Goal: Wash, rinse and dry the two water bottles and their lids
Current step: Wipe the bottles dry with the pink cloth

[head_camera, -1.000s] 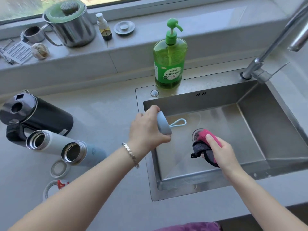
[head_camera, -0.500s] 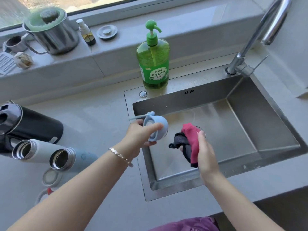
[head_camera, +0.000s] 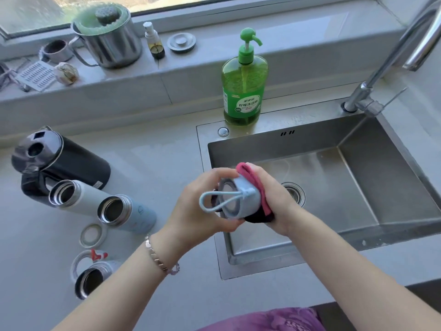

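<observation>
Over the sink's left edge my left hand (head_camera: 198, 209) grips a pale blue bottle lid (head_camera: 241, 199) with a loop strap, its open underside turned toward me. My right hand (head_camera: 274, 199) holds a pink and dark sponge cloth (head_camera: 253, 180) pressed against the lid's closed end. On the counter to the left lie two open bottles on their sides: a white bottle (head_camera: 78, 197) and a pale blue bottle (head_camera: 128, 213). A round seal ring (head_camera: 91, 235) lies below them. Farther down stand a ringed lid with a red tab (head_camera: 95, 255) and a small steel cup (head_camera: 89, 281).
A green dish soap pump bottle (head_camera: 243, 91) stands behind the steel sink (head_camera: 358, 163); the faucet (head_camera: 391, 56) rises at its back right. A black kettle (head_camera: 59, 158) lies at the counter's left. A steel pot (head_camera: 109, 37), small spray bottle (head_camera: 155, 41) and drain plug (head_camera: 181, 41) sit on the sill.
My hands have come together: the right hand brought the sponge cloth up from near the drain against the lid, and the left hand turned the lid so its open side faces me.
</observation>
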`<state>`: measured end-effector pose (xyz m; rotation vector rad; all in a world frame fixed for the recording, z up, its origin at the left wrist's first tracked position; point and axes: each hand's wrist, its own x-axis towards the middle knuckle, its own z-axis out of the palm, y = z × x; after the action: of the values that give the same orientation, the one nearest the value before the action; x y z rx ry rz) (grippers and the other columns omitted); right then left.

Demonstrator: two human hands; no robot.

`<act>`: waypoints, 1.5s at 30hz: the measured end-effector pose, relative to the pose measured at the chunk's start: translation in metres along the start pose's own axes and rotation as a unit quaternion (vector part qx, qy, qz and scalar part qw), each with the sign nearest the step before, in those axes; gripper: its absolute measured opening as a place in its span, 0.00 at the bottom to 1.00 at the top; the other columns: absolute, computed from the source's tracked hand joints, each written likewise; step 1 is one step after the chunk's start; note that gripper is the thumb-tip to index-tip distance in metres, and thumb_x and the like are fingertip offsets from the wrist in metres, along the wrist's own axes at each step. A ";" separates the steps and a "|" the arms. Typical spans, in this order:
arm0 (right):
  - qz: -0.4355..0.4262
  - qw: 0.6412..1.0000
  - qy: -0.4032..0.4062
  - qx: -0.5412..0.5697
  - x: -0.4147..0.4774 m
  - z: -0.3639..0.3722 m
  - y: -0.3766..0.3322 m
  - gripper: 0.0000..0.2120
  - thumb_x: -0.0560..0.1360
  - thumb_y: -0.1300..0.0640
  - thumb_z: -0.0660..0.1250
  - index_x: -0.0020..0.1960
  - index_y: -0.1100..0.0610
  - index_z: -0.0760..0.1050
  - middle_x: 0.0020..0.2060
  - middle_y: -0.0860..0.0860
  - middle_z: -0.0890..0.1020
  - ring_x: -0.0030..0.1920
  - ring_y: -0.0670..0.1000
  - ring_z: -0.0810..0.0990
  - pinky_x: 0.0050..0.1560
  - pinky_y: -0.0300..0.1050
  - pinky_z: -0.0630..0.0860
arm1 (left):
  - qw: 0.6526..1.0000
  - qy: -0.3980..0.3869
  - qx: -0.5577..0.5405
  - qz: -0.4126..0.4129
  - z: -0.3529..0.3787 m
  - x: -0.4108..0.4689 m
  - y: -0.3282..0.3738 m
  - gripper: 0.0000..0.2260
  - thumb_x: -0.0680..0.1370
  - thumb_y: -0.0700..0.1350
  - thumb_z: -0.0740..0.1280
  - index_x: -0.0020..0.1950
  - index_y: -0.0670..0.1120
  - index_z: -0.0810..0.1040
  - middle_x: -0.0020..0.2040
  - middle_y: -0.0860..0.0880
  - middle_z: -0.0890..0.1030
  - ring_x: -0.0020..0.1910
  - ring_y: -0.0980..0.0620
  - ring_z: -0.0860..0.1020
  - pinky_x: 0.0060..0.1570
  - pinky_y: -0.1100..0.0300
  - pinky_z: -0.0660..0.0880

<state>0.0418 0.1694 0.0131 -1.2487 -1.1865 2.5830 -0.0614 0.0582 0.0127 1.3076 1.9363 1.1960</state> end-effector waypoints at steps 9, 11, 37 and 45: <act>-0.105 0.986 0.125 0.045 -0.005 -0.013 0.022 0.11 0.68 0.43 0.67 0.41 0.50 0.77 0.33 0.48 0.77 0.31 0.48 0.75 0.28 0.36 0.70 | 0.918 -0.065 -0.312 -0.238 -0.025 0.002 0.003 0.30 0.66 0.39 0.66 0.66 0.58 0.68 0.69 0.49 0.70 0.60 0.47 0.78 0.51 0.53 0.79; -0.234 0.957 0.167 -0.049 -0.005 -0.015 0.029 0.10 0.68 0.46 0.64 0.41 0.52 0.78 0.36 0.42 0.78 0.37 0.45 0.76 0.31 0.34 0.71 | 0.864 -0.084 -0.349 -0.353 -0.028 0.006 0.009 0.24 0.66 0.51 0.66 0.62 0.57 0.72 0.64 0.42 0.73 0.52 0.41 0.81 0.43 0.50 0.81; -0.147 0.981 0.095 -0.087 -0.003 0.013 0.021 0.07 0.76 0.47 0.63 0.45 0.48 0.77 0.40 0.49 0.80 0.37 0.48 0.78 0.33 0.39 0.73 | 0.937 0.105 -0.223 -0.248 0.010 -0.020 0.011 0.24 0.63 0.40 0.78 0.50 0.60 0.74 0.58 0.50 0.75 0.37 0.54 0.81 0.36 0.64 0.78; -0.233 0.952 0.147 -0.134 0.003 -0.014 0.050 0.06 0.76 0.60 0.65 0.49 0.49 0.76 0.52 0.47 0.79 0.45 0.43 0.81 0.45 0.49 0.81 | 0.936 0.118 -0.096 -0.318 -0.014 -0.002 -0.010 0.23 0.66 0.47 0.77 0.56 0.56 0.71 0.53 0.52 0.75 0.40 0.53 0.79 0.43 0.58 0.79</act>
<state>0.0632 0.1435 -0.0270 -1.1616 -1.5699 1.8798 -0.0759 0.0500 0.0109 0.3828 2.1038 1.1869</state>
